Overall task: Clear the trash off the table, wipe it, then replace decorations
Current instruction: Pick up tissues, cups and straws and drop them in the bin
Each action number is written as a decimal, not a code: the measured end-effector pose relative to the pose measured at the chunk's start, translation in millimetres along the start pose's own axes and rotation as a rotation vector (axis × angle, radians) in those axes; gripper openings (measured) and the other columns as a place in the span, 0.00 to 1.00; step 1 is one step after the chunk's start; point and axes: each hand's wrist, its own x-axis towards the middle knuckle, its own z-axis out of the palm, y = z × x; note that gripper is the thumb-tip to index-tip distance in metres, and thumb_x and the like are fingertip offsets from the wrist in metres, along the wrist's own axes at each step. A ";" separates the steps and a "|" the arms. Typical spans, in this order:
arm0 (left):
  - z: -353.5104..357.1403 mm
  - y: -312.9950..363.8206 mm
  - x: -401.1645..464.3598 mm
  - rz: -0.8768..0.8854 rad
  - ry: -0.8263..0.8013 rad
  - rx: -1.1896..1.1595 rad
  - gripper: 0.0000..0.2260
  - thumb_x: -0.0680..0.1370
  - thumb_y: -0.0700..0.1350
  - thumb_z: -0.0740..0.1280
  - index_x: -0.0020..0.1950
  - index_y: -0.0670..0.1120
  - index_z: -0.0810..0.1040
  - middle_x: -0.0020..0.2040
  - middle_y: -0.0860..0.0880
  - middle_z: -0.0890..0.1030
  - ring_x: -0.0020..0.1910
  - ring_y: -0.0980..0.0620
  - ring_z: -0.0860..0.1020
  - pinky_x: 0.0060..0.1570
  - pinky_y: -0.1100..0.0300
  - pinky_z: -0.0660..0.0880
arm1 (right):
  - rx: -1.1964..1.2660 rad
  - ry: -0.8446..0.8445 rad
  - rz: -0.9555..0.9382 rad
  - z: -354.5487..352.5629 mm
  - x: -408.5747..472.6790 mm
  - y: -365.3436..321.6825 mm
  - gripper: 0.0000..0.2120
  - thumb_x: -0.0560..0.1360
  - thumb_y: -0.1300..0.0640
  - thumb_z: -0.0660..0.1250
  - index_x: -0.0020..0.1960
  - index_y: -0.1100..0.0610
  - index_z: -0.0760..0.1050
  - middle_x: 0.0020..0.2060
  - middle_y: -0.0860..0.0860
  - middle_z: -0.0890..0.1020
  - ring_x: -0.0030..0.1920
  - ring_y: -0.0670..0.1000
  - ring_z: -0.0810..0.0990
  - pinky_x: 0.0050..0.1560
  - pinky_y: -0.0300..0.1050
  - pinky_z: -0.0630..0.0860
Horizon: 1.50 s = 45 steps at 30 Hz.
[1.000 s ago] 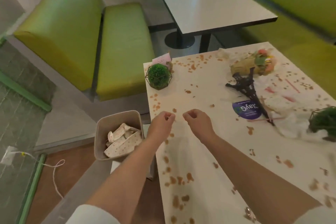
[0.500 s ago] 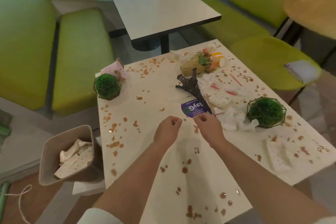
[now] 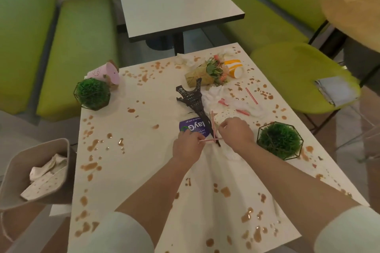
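While both hands work at the middle of the desk point(image 3: 127, 170), the clearing is only partly done. The left hand point(image 3: 186, 147) pinches one end of a red-and-white striped straw point(image 3: 209, 140) that lies across the surface, and the right hand point(image 3: 234, 132) has its fingers curled down over a second straw point(image 3: 213, 127) crossing the first; whether it has a firm grip on that one I cannot tell. Just beyond the hands lie a purple printed card point(image 3: 192, 127) and a black model tower point(image 3: 191, 98) tipped on its side, with a dotted paper plate point(image 3: 225, 115) and crumpled white napkins point(image 3: 216, 96) beside them. More striped straws point(image 3: 250, 95) are scattered further right.

Toward the far edge sit a wrapped flower bouquet point(image 3: 205, 72), lying down, an overturned orange-striped cup point(image 3: 234, 68) and a pink cup point(image 3: 104, 73), also on its side. Two green ball plants in wire frames stand upright, one at the left point(image 3: 92, 93) and one at the right point(image 3: 280, 139).

The bin point(image 3: 41, 154) off the left edge already holds some dotted paper, so a little trash has gone in. Judging by the brown splashes all over the white top, wiping has not begun, and the decorations remain to be set right.
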 end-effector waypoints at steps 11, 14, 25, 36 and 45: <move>24.1 6.0 18.3 0.043 0.047 0.125 0.11 0.78 0.60 0.64 0.55 0.58 0.81 0.54 0.53 0.77 0.57 0.49 0.71 0.49 0.57 0.69 | 0.111 -0.231 0.105 25.2 42.7 -3.3 0.15 0.79 0.57 0.61 0.35 0.60 0.76 0.32 0.56 0.84 0.30 0.55 0.82 0.39 0.47 0.81; 23.9 6.8 18.0 0.031 0.035 0.110 0.11 0.78 0.58 0.64 0.56 0.58 0.81 0.54 0.52 0.77 0.58 0.49 0.71 0.51 0.57 0.70 | 0.078 -0.235 0.107 33.0 47.2 -1.9 0.16 0.78 0.57 0.63 0.33 0.59 0.76 0.30 0.54 0.83 0.28 0.54 0.81 0.37 0.45 0.80; 10.2 1.0 14.8 0.011 0.040 0.065 0.07 0.78 0.55 0.67 0.55 0.57 0.80 0.53 0.55 0.80 0.57 0.50 0.72 0.52 0.56 0.71 | 0.275 -0.127 0.206 29.9 44.5 -5.9 0.13 0.78 0.50 0.63 0.40 0.57 0.76 0.36 0.52 0.82 0.33 0.52 0.79 0.30 0.41 0.71; -37.4 -59.4 -41.8 -0.322 0.091 -0.454 0.03 0.80 0.55 0.64 0.52 0.59 0.73 0.40 0.53 0.80 0.35 0.54 0.81 0.40 0.56 0.78 | 0.812 -0.083 0.062 33.5 -11.8 -54.6 0.04 0.76 0.56 0.69 0.47 0.56 0.79 0.43 0.49 0.81 0.45 0.50 0.79 0.39 0.42 0.73; -87.9 -158.9 -102.7 -0.500 0.301 -0.803 0.06 0.80 0.51 0.66 0.56 0.54 0.74 0.41 0.49 0.81 0.29 0.53 0.80 0.40 0.55 0.81 | 0.877 -0.265 -0.047 91.1 -70.9 -159.2 0.03 0.75 0.59 0.70 0.49 0.56 0.78 0.41 0.53 0.82 0.39 0.52 0.80 0.41 0.47 0.80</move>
